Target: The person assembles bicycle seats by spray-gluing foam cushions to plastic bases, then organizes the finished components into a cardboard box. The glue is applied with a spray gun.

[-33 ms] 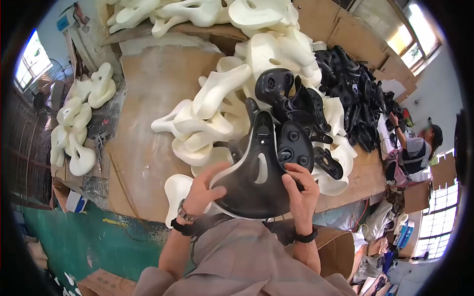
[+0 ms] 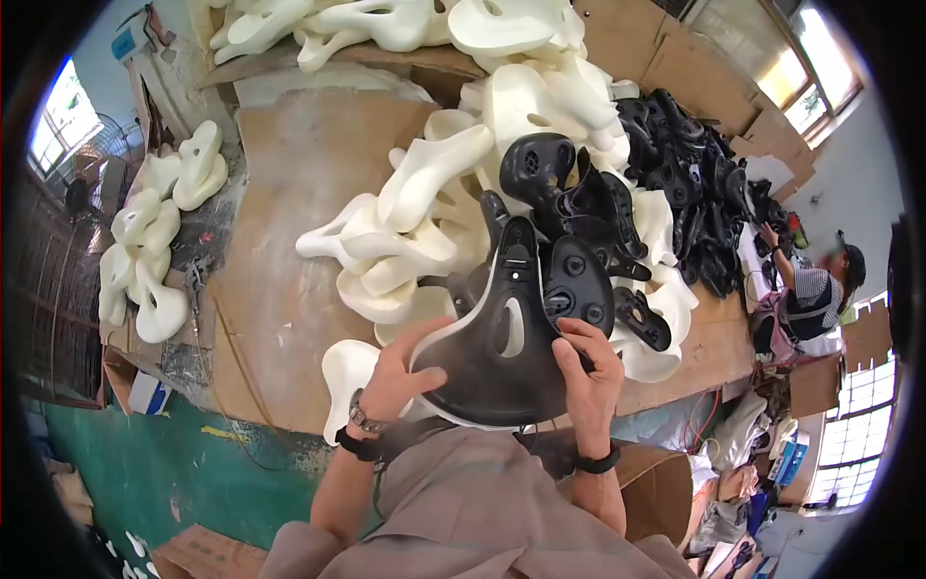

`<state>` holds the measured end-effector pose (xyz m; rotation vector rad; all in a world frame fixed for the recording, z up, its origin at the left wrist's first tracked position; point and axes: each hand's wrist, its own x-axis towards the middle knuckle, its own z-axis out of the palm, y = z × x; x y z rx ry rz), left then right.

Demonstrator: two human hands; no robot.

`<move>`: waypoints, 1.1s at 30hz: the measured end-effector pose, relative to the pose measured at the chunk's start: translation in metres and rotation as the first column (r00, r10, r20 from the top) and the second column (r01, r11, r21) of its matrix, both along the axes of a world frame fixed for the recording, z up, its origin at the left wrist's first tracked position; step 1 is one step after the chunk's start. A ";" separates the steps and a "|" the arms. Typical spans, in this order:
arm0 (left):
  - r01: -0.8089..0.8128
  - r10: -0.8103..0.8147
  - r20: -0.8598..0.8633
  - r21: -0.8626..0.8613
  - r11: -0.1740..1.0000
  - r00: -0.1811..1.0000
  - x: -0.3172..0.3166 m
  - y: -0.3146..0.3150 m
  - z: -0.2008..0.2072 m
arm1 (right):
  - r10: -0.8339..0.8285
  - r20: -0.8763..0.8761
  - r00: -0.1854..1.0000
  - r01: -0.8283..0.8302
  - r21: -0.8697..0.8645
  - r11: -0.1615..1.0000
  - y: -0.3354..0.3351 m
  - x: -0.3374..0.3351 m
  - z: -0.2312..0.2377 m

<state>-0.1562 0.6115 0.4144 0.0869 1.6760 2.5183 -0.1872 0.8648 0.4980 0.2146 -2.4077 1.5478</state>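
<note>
A black bicycle saddle cover [image 2: 477, 372] with a pale rim and a long slot is held in front of me, its narrow nose pointing away. My left hand [image 2: 395, 381] grips its left edge, thumb on top. On the right edge, my right hand [image 2: 590, 372] has its fingers curled round the side and thumb bent over. Cream foam saddle pads [image 2: 434, 179] lie heaped just beyond the cover. Several black saddle bases [image 2: 577, 280] rest on that heap, close to my right hand. One cream pad [image 2: 345, 376] sits beside my left wrist.
Brown cardboard [image 2: 299, 183] covers the worktable. More black saddle parts [image 2: 690, 183] are piled at the far right, and cream pads [image 2: 145, 232] stand at the left. Another person [image 2: 815, 289] works at the right. An open carton [image 2: 651, 482] is beside my right forearm.
</note>
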 end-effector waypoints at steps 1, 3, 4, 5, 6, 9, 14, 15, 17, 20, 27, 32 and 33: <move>-0.004 0.004 0.005 -0.001 1.000 1.000 0.001 0.002 0.001 | -0.009 0.031 0.999 0.010 -0.036 0.999 -0.001 -0.001 -0.001; -0.049 0.042 0.064 0.109 0.993 0.997 0.002 0.008 0.002 | -0.016 0.063 0.998 0.021 -0.070 0.997 -0.003 -0.001 -0.003; -0.065 0.052 0.083 0.166 0.984 0.995 0.003 0.010 0.003 | -0.028 0.056 0.998 0.032 -0.082 0.996 -0.005 0.000 -0.004; -0.069 0.056 0.084 0.165 0.984 0.995 0.003 0.013 0.001 | -0.037 0.048 0.998 0.041 -0.096 0.995 -0.006 0.001 -0.006; -0.085 0.056 0.117 0.267 0.960 0.992 0.003 0.016 -0.004 | -0.033 0.049 0.998 0.037 -0.096 0.995 -0.006 0.001 -0.009; -0.094 0.041 0.141 0.392 0.915 0.989 0.004 0.018 -0.012 | -0.061 -0.003 0.998 0.060 -0.110 0.992 -0.004 0.003 -0.016; -0.084 0.033 0.116 0.475 0.876 0.993 0.003 0.020 -0.012 | -0.076 -0.038 0.996 0.074 -0.035 0.997 -0.002 0.001 -0.014; -0.096 0.046 0.116 0.474 0.875 0.992 0.002 0.020 -0.012 | -0.078 -0.038 0.996 0.076 -0.034 0.997 -0.002 0.001 -0.015; -0.102 0.054 0.114 0.475 0.874 0.992 0.001 0.021 -0.011 | -0.067 -0.077 0.995 0.064 -0.042 0.997 -0.003 0.001 -0.017; -0.070 0.027 0.104 0.436 0.897 0.994 -0.002 0.021 -0.005 | -0.033 -0.150 0.988 0.043 0.058 0.997 -0.005 -0.003 -0.015; -0.164 0.103 0.169 0.409 0.898 0.980 0.001 0.022 -0.004 | 0.002 -0.067 0.998 0.007 0.135 0.991 -0.009 -0.006 -0.017; -0.212 0.141 0.188 0.439 0.873 0.972 -0.004 0.022 -0.010 | 0.134 -0.172 0.976 -0.126 0.053 0.991 -0.002 -0.016 -0.024; -0.246 0.162 0.213 0.466 0.850 0.964 -0.005 0.021 -0.008 | 0.113 -0.112 0.987 -0.123 -0.092 0.988 -0.008 -0.012 -0.019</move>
